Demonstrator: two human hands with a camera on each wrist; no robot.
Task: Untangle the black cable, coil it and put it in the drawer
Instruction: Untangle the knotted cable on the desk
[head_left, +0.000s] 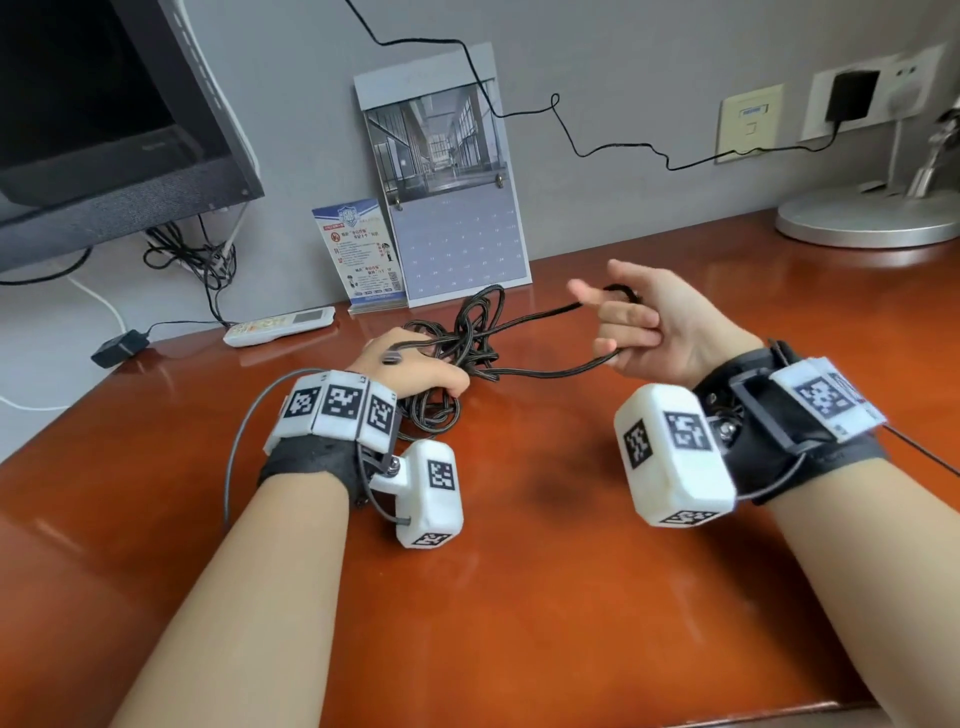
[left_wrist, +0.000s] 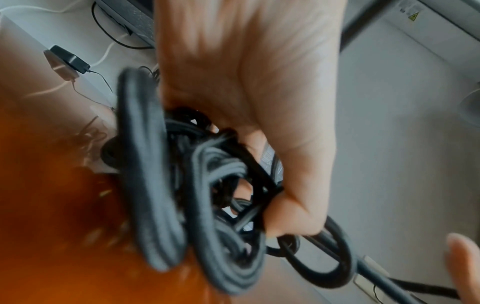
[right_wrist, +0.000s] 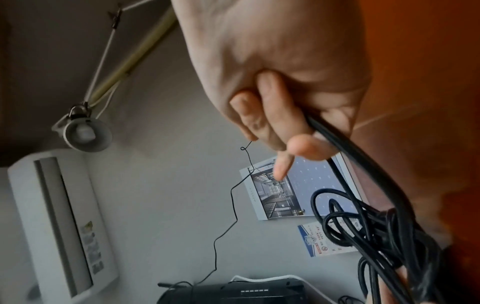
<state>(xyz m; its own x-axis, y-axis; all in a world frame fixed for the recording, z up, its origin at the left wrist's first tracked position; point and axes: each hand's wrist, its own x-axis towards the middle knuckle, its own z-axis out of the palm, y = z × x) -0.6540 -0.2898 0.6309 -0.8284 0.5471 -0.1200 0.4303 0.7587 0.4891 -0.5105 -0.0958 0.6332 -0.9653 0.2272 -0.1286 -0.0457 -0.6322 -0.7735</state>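
A tangled black cable (head_left: 470, 338) lies in a knot on the brown desk (head_left: 519, 571), just in front of a calendar. My left hand (head_left: 410, 371) rests palm down on the knot, its fingers curled round a bunch of loops (left_wrist: 215, 185). My right hand (head_left: 639, 325) is raised to the right of the knot. Its curled fingers hold a strand (right_wrist: 345, 148) that runs back to the tangle, and a loop goes round the fingers. No drawer is in view.
A calendar (head_left: 447, 176) and a leaflet stand (head_left: 363, 254) lean on the wall behind the knot. A white remote (head_left: 278, 326) and a black adapter (head_left: 117, 348) lie at the left, under a monitor (head_left: 104, 114). A lamp base (head_left: 867, 218) stands at the far right.
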